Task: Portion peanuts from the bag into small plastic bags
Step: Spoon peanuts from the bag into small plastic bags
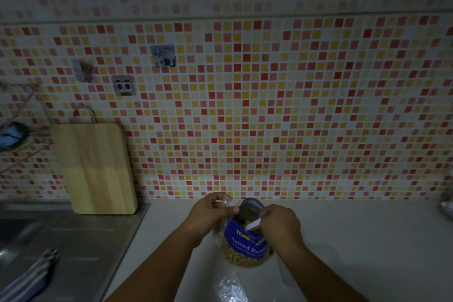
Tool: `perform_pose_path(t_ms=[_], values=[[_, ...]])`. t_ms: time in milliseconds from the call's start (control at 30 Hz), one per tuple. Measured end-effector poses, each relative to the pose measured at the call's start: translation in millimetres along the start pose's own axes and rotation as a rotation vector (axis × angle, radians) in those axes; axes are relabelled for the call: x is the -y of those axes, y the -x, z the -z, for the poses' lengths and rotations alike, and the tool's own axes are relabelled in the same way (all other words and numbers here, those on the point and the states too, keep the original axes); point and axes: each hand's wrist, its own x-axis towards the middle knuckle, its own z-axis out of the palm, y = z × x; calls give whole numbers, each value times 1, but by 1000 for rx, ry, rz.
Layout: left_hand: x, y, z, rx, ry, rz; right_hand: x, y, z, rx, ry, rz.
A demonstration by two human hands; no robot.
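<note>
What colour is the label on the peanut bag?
The label is dark blue with yellow and whitish lettering; the head view, the only one, shows it.

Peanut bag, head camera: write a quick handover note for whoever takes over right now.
Left hand: pinches the top edge of the peanut bag, which stands open on the counter.
Right hand: grips a white utensil, possibly a scoop, at the bag's mouth.
Small plastic bag: lies flat on the counter nearer the person, apparently empty.
Done: peanut bag opened.
Left: all portioning, as far as visible.
</note>
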Motion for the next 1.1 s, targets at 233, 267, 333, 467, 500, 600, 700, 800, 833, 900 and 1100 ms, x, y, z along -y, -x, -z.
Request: perform_pose_path(t_ms=[233, 267, 333, 467, 500, 600, 700, 800, 833, 900, 1100], values=[[3, -3, 6, -19, 0, -11, -28, -2, 21, -42, -46, 20], [2, -3, 7, -25, 7, -16, -33, -2, 24, -46, -37, 39], [-1, -2, 8, -39, 0, -32, -40, -4, 30, 9, -1, 40], [-6, 0, 8, -42, -133, -80, -42, -13, 47, 195, 285, -2], [-7, 0, 8, -46, -184, -93, -44, -17, 51, 239, 333, 9], [-10, -2, 6, -69, -338, -126, -42, -25, 66, 320, 352, -58], [-12, -4, 2, -27, -462, -167, -43, -31, 78, 313, 407, -66], [-15, -6, -4, 8, -554, -201, -43, -37, 84, 343, 463, -64], [-16, -6, -6, 12, -583, -214, -42, -39, 86, 361, 472, -72], [-19, -6, -11, 25, -634, -242, -40, -42, 89, 392, 455, -81], [-21, -8, -23, 45, -738, -268, -33, -43, 93, 396, 437, -17]])
